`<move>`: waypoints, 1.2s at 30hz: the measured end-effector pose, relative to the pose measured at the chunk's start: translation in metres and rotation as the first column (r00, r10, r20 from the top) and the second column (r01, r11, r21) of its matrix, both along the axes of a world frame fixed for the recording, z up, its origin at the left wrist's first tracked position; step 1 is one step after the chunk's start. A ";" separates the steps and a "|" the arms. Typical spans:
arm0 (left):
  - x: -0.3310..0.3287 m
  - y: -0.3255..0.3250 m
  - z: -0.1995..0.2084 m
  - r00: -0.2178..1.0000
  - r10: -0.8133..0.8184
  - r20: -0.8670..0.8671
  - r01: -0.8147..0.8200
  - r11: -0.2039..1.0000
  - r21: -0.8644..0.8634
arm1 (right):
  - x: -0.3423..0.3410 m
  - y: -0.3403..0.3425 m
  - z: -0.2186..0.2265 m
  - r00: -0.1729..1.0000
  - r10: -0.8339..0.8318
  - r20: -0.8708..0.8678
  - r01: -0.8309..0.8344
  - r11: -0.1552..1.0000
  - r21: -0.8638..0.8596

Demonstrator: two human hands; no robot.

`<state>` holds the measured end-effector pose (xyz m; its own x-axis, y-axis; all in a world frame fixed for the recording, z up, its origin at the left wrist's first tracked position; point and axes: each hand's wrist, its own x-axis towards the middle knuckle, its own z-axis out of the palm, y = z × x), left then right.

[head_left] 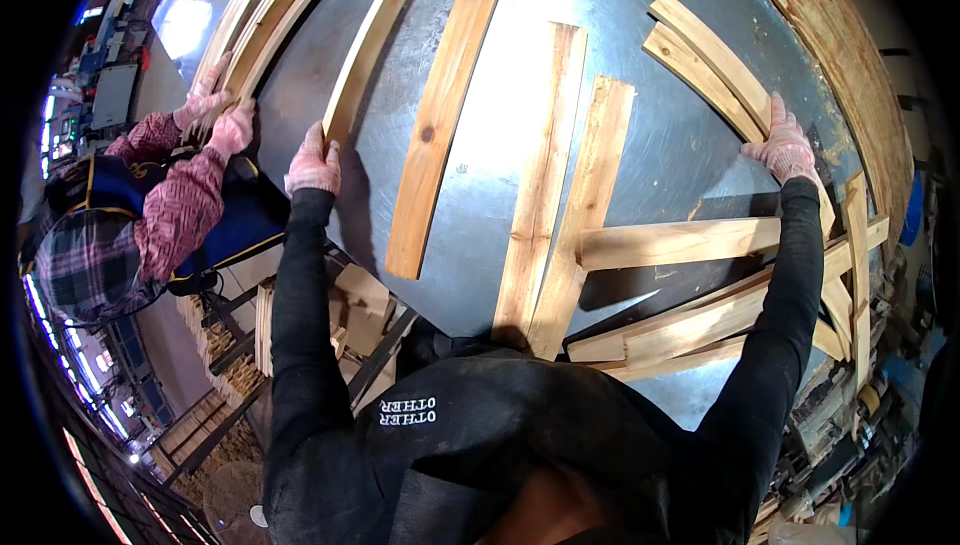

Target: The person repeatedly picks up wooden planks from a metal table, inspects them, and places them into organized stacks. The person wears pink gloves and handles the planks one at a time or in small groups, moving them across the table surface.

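My left hand (pixel 313 163), in a pinkish work glove, is closed round the near end of a long, pale wooden plank (pixel 372 40) that runs toward the far edge of the table. Out to the right, my gloved right hand (pixel 785 148) grips the near end of a short wooden board (pixel 712 53). A second short board (pixel 702 77) lies right alongside that one. Between my hands a reddish-brown plank (pixel 445 125) with a knot lies apart, and two more planks, one paler (pixel 545 175) and one rough-edged (pixel 590 195), meet near my body.
The grey metal table (pixel 460 295) carries a crosswise board (pixel 680 243) and a heap of boards (pixel 690 320) at near right. A worn wooden edge (pixel 850 55) borders the right. At left, a co-worker's gloved hands (pixel 232 128) hold long strips (pixel 275 15). Stacked wood (pixel 225 355) stands below.
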<state>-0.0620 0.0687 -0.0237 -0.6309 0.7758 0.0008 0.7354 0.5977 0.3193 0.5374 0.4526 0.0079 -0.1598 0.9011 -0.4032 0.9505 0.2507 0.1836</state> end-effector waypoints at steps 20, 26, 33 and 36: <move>0.227 -0.005 0.023 0.937 -0.296 0.186 0.305 0.952 -0.025 | 0.117 -0.048 0.174 -0.420 0.195 -0.886 0.159 0.977 0.140; 0.317 -0.006 0.015 0.947 -0.280 0.158 0.320 0.871 -0.374 | 0.047 -0.091 0.120 -0.748 -0.259 -0.611 -0.044 0.938 -0.344; 0.252 -0.013 0.006 0.677 -0.245 0.694 0.254 0.963 0.092 | -0.012 -0.160 0.038 -0.667 -0.572 -0.477 -0.105 0.706 -0.700; 0.185 -0.021 -0.020 0.136 -0.227 0.964 0.180 0.963 0.201 | -0.078 -0.188 0.015 -0.595 -0.623 -0.508 0.042 0.607 -0.794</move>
